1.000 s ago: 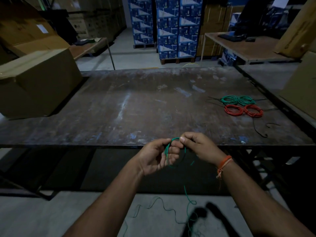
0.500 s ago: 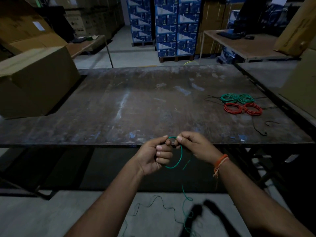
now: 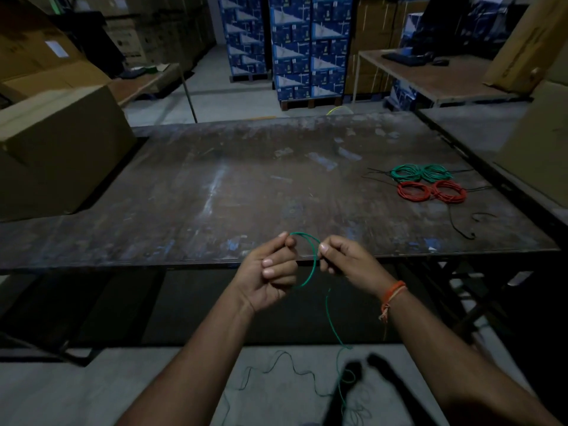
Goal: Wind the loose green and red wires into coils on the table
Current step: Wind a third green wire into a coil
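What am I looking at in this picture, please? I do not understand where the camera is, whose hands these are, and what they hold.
The camera sits on a person's head and looks forward and down, so the two arms entering from below are that person's own. There is no machine. The left hand and the right hand each pinch a thin green wire, bent into a loop between them; the rest of it hangs down to the floor. In front stands a worn dark table. On its right part lie finished coils: green coils and, nearer, red coils. A cardboard box stands at the left.
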A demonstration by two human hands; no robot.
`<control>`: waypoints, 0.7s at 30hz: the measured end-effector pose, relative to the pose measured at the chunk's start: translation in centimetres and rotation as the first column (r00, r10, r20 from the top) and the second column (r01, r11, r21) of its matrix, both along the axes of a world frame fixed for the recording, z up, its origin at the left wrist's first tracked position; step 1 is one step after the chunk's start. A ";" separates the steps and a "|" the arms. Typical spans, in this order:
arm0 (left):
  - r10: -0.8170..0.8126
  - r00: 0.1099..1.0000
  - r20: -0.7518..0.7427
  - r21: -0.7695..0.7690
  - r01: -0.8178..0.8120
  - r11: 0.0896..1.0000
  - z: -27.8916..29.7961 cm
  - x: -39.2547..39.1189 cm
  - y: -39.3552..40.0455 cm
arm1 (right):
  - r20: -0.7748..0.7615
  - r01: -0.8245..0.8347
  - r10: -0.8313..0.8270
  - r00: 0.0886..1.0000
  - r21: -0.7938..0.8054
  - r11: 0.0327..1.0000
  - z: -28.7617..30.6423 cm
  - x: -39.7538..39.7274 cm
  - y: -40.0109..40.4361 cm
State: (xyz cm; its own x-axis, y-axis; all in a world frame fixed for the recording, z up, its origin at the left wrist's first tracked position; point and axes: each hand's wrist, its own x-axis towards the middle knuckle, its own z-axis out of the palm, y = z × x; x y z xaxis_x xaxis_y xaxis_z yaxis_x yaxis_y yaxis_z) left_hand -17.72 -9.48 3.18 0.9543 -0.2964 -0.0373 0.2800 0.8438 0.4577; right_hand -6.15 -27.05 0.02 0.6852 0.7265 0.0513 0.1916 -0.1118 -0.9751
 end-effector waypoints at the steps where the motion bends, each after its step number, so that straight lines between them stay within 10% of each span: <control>1: 0.026 1.000 0.010 -0.025 -0.026 0.999 0.2 0.0 0.3 | -0.020 -0.028 0.028 0.999 -0.025 0.999 -0.6 0.1 -0.4; 8: 0.229 0.971 0.062 -0.290 -0.202 0.935 -0.2 0.8 3.7 | -0.097 0.055 -0.067 0.993 -0.126 0.990 -4.8 -0.1 -3.2; 13: 0.428 0.902 -0.059 -0.327 -0.422 0.846 -0.7 1.4 4.7 | 0.323 0.212 -0.128 0.938 -0.241 0.947 -3.6 -0.9 -4.2; 17: 0.638 0.763 -0.103 0.129 -0.626 0.769 -0.2 1.8 2.3 | 0.465 -0.023 0.162 0.871 -0.291 0.956 0.3 -2.8 -3.7; 21: 0.603 0.776 0.186 0.608 -0.573 0.550 -0.7 1.6 -1.1 | 0.605 -0.107 0.195 0.772 -0.179 0.978 4.1 -4.2 -2.5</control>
